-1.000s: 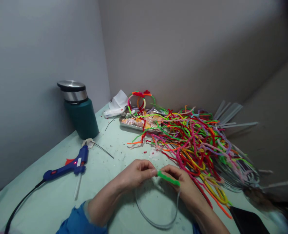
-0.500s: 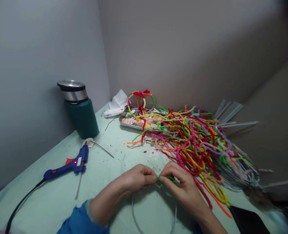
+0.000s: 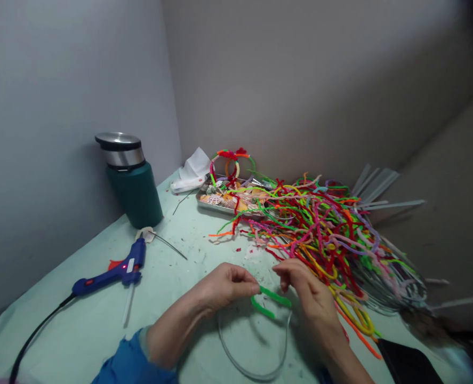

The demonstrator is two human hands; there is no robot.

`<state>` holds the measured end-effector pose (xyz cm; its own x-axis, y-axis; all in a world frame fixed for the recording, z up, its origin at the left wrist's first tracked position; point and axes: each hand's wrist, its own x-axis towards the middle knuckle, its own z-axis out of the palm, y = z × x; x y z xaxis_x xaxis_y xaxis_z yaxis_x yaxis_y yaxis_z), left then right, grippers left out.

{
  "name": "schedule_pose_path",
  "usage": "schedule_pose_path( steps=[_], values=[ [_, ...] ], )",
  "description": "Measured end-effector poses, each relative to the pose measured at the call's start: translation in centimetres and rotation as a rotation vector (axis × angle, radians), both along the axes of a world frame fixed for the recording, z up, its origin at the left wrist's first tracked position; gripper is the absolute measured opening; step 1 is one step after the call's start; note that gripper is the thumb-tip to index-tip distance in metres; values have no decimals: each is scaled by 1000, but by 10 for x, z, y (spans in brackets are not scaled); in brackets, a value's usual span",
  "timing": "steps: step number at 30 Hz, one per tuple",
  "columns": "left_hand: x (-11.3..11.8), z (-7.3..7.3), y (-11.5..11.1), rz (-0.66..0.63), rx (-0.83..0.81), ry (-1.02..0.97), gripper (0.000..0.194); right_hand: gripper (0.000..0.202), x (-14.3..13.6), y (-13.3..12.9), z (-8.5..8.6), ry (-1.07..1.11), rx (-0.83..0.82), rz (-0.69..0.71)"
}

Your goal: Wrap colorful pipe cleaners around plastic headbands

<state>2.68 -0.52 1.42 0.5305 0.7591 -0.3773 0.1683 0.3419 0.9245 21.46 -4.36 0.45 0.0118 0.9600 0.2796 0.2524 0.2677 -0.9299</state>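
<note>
hoop (image 3: pixel 256 376) partly behind left hand (image 3: pixel 230 288)

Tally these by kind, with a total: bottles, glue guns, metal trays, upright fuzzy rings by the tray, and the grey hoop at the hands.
Teal bottle with a silver lid: 1
Blue plastic glue gun: 1
Shallow silver metal tray: 1
Multicoloured fuzzy rings: 2
Thin round grey hoop: 1
Total: 6
</note>
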Motion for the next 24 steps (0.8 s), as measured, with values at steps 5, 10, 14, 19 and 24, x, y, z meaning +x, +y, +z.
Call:
schedule_pose_path(
  steps=[5,10,14,19,24],
  values=[
    [-2,1,1,25,34,-71,37,32,-2,6,-11,268,-486,41],
    [0,-4,1,54,52,-148,28,31,-15,-3,-12,429,-699,447],
    [1,-8,-1,53,68,-169,24,31,-25,-7,-14,550,-750,534],
    [0,-8,0,69,144,-151,29,30,-23,-4,-14,452,-693,421],
    [0,-1,2,28,127,-163,34,32,-15,1,-9,357,-651,247]
  ],
)
